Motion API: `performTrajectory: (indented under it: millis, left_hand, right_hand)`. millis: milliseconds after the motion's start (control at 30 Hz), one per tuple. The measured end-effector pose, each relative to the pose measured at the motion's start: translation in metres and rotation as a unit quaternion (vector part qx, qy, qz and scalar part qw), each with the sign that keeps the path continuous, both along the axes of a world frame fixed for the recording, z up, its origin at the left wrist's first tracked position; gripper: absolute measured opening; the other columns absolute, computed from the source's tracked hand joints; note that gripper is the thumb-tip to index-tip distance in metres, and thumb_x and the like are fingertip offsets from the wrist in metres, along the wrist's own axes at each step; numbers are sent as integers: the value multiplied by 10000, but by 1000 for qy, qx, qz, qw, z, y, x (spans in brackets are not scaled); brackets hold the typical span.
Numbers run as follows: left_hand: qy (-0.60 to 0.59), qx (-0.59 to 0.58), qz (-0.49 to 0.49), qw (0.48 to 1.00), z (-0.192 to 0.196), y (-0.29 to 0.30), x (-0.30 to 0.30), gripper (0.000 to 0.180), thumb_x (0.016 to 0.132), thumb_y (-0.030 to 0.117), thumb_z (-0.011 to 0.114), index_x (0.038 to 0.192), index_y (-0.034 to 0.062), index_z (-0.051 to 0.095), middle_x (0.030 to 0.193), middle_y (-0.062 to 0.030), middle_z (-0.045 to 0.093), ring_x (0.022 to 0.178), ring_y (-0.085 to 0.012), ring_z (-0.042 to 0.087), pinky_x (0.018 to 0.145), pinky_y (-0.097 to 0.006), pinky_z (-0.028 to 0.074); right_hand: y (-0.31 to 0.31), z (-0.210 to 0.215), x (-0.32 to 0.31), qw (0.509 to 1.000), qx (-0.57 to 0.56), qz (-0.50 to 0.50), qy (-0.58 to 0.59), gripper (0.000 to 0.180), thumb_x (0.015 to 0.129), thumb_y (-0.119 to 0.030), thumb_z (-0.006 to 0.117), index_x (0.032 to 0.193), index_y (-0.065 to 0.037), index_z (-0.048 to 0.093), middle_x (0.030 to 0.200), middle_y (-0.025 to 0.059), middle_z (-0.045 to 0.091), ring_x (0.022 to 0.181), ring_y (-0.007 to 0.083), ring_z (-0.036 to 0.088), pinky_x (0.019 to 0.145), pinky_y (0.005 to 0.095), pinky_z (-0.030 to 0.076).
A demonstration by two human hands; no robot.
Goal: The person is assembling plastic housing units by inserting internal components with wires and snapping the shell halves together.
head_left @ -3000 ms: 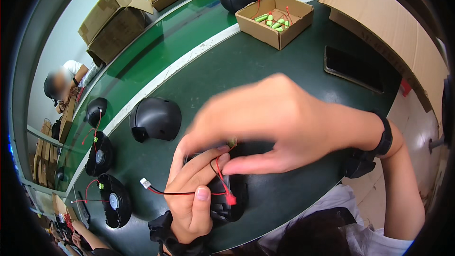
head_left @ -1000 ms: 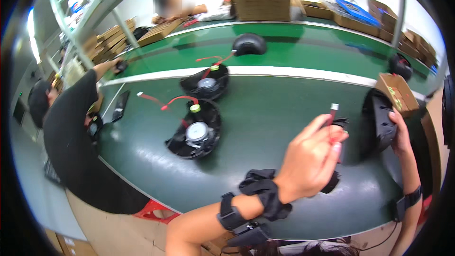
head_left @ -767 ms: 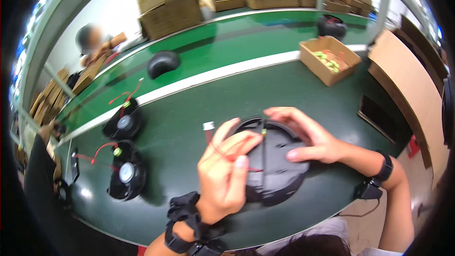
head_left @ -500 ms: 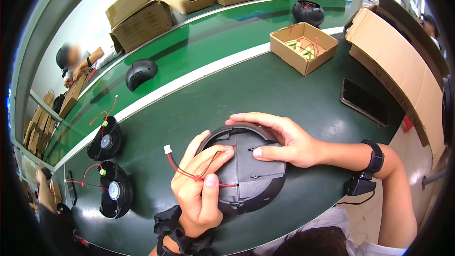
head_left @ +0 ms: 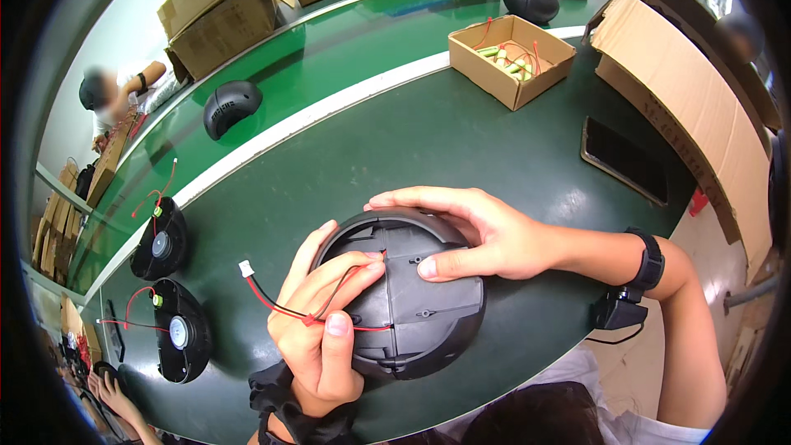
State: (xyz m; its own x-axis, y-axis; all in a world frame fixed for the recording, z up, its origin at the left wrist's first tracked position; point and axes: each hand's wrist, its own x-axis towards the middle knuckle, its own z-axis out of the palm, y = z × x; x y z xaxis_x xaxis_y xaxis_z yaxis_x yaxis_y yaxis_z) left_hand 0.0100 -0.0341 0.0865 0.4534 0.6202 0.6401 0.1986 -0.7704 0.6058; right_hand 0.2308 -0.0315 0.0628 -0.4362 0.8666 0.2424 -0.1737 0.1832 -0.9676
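Observation:
A black round plastic housing [head_left: 437, 301] faces up in front of me, with a seam down its middle. My right hand [head_left: 490, 239] wraps its right side, thumb on the face and fingers over the top rim. At its left side is my left hand [head_left: 317, 338], fingertips pressing the red and black wires [head_left: 280, 306] near the seam. The wires cross these fingers, with a red knot by the thumb. Their white connector [head_left: 245, 269] sticks out free to the left. Where the wires enter the housing is partly hidden by my fingers.
Two open half shells with speakers [head_left: 180, 332] and wires lie at left. A small carton [head_left: 511, 74] holds green cells; a phone [head_left: 624, 161] lies near a large carton [head_left: 676, 91]. Beyond the white rail, black shells [head_left: 233, 109] sit on the green belt. Other people work at left.
The whole view has shifted a little, so most things sit further left. Both hands keep the same hold on the housing and wires. Another person's hand at lower left has moved.

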Motion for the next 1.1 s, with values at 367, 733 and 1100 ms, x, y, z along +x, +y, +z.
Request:
performTrajectory:
  millis: [367,733,1100]
  left_hand:
    - [20,-95,-80,992,1,-9,4,537,955,359,357,956,-44,712,961,-200,683,1196,-455,513,1060,-542,328]
    - [-194,-229,58,952,-29,-7,11,891,929,686,176,1365,-64,378,1379,-229,443,1313,-314,403,1121,-424,243]
    - [-210,-103,79,969,-15,-1,-2,792,943,570,315,1277,-128,486,1288,-324,514,1162,-374,568,998,-402,437]
  right_hand:
    - [6,-2,-7,991,-64,82,84,622,934,-383,499,1375,45,409,1435,211,415,1324,252,415,1096,377,312]
    - [2,2,-9,977,-52,-157,135,370,987,-231,472,1193,60,568,1056,88,646,1049,128,555,926,271,428]
    - [-29,3,-49,941,183,-286,-15,619,976,-402,363,1299,125,371,1337,255,414,1255,294,443,1077,395,326]
